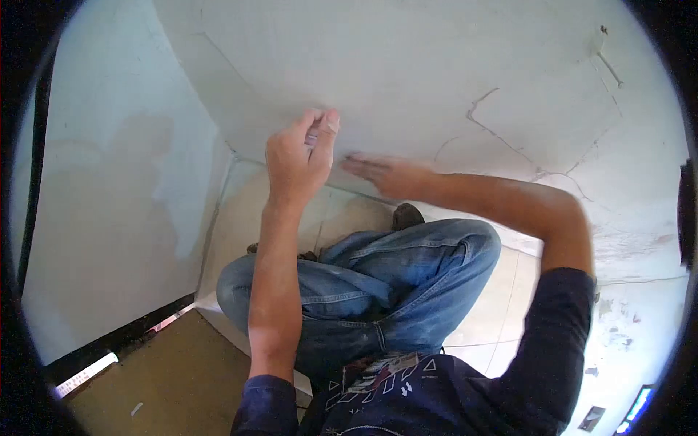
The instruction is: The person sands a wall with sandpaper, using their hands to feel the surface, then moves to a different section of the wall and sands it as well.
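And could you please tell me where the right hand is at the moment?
In the head view, the right hand is just right of centre, by the cracked wall, with the left hand to its left.

L hand (297, 156) was up nr cracked wall (407, 80), fingers curled; R hand (389, 176), blurry, pointed fingers twd L, beyond jeans (378, 283).

The cracked wall (407, 65) looks matt; the jeans (407, 269) are worn denim, the tiles (502, 291) smooth.
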`<move>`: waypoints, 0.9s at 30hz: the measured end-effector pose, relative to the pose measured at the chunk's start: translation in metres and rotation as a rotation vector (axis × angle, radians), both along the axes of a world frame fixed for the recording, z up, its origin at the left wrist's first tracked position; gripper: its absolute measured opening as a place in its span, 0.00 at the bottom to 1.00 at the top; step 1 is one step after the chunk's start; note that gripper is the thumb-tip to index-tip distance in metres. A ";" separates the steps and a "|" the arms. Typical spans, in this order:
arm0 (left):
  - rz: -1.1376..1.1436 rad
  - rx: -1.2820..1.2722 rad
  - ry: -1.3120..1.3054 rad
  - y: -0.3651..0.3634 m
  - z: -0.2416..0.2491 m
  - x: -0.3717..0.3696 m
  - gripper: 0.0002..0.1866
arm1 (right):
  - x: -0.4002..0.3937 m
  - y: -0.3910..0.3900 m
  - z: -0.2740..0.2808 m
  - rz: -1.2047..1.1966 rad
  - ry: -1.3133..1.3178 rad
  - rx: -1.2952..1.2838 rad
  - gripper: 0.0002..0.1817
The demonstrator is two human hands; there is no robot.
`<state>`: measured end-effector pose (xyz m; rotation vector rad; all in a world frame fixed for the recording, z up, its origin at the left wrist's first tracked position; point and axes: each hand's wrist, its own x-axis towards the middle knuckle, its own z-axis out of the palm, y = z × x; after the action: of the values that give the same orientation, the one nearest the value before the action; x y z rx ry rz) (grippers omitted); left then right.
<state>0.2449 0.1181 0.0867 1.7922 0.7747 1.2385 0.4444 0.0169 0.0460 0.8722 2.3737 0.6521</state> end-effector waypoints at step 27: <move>-0.058 0.079 0.120 -0.003 0.004 0.002 0.16 | 0.053 -0.093 0.094 -0.094 0.005 0.166 0.36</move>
<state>0.2473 0.1151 0.0909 1.9541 0.7445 1.1460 0.4970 -0.0763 0.1399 1.0498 2.2915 0.8190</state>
